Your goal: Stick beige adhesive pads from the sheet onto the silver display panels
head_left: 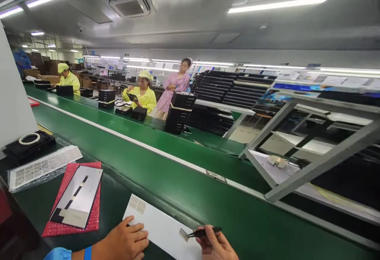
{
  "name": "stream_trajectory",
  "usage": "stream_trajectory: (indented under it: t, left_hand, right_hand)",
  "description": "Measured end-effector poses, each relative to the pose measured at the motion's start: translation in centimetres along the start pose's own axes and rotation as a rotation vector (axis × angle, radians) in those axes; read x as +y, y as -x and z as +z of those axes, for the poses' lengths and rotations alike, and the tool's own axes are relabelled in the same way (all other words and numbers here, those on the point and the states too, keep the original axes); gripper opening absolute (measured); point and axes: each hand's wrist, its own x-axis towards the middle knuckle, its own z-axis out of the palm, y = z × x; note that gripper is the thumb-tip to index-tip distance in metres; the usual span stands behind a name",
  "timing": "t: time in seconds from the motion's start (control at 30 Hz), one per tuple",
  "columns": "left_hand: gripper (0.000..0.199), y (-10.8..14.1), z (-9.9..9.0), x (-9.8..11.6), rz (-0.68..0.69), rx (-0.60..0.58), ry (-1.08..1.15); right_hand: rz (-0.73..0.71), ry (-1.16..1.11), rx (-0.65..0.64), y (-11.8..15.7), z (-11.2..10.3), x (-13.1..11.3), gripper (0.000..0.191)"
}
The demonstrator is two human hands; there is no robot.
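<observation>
My left hand point(126, 239) lies with its fingers spread on the left end of a white sheet point(162, 228). Pale square stickers point(137, 204) sit at that sheet's upper left corner. Black tweezers point(204, 232) are in my right hand point(216, 244), their tips at a small grey piece point(183, 234) near the sheet's right end. Left of my hands, a flat silver panel point(78, 196) with a dark strip rests on pink bubble wrap point(96, 212).
A sticker sheet in clear plastic point(44, 167) and a white ring point(29, 138) on a black object lie at left. Beyond runs a green conveyor point(133, 149) with black stacks point(179, 113). Several people are across it. A metal frame point(320, 161) stands at right.
</observation>
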Motion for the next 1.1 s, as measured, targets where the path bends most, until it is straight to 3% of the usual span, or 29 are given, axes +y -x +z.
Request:
stream_trajectory:
  t: [0.1,0.63,0.83,0.97,1.1]
  left_hand:
    - [0.033,-0.2,-0.7,0.2,-0.009,-0.04,0.036]
    - [0.026,-0.7,-1.1,0.3,0.04,-0.006,0.007]
    - [0.026,-0.7,-1.3,0.3,0.041,0.094,-0.012]
    - [0.014,-0.5,-0.7,0.3,-0.032,0.127,-0.002]
    - [0.031,0.5,0.6,-0.1,-0.128,0.142,0.029]
  right_hand:
    - [-0.005,-0.012,0.015,0.7,0.3,0.1,0.087]
    - [-0.042,0.008,0.066,1.6,0.4,-0.6,0.087]
    - [-0.063,0.001,0.062,1.6,0.2,-0.7,0.082]
    - [-0.106,-0.015,0.095,1.4,-0.2,-1.3,0.082]
    - [-0.151,-0.034,0.141,1.0,-1.0,-1.9,0.082]
